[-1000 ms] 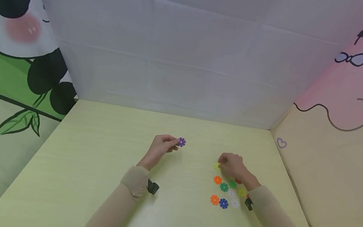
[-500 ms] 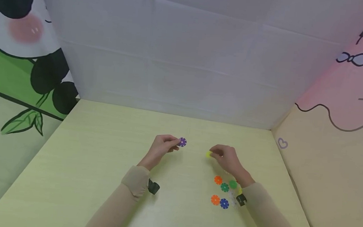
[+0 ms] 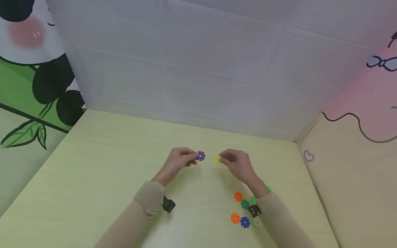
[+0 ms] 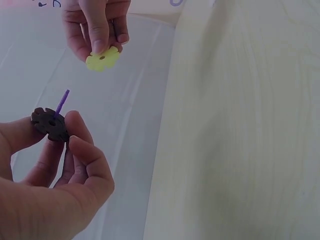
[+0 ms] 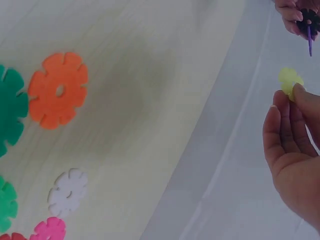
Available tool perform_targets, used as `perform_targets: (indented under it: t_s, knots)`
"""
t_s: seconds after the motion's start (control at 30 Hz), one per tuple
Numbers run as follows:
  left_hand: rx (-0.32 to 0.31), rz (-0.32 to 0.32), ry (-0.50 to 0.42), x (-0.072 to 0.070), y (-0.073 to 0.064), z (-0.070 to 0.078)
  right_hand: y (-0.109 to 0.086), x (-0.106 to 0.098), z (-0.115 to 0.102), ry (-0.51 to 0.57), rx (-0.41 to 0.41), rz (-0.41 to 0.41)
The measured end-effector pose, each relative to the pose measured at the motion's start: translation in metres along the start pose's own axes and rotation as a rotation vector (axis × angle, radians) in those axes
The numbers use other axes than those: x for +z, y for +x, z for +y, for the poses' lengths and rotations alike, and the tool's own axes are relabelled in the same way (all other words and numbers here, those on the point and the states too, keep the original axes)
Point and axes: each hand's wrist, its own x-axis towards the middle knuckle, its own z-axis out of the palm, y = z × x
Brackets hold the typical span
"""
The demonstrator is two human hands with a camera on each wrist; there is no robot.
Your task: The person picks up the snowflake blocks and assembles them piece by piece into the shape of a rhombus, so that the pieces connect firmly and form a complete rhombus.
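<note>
Disc of notched yellow plastic (image 3: pixel 217 160), pinched in right hand (image 3: pixel 239 166), hangs near left hand's (image 3: pixel 179 160) pinched purple notched disc (image 3: pixel 201 156), surface's (image 3: pixel 290 172) right-edge side.

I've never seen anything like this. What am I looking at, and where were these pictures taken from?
There is no robot here: a person works bare-handed. The wide picture comes from the head, looking forward and down; the other two come from a wrist camera on each arm. The left hand holds a dark disc with a purple disc seemingly slotted into it; the right hand pinches a yellow disc. On the table lie more, including an orange disc, a green disc, a blue disc and a white disc.
</note>
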Motion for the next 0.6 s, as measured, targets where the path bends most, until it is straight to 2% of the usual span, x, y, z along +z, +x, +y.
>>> perform_targets:
  t_s: [0.5,0.6]
  knots:
    - [-0.018,-0.039,0.042,-0.001,0.002,0.001,0.017,0.011,-0.018,0.008,-0.044,-0.004]
    - [-0.01,-0.044,0.038,-0.001,0.005,-0.005,0.018,0.012,-0.019,0.008,-0.046,-0.009]
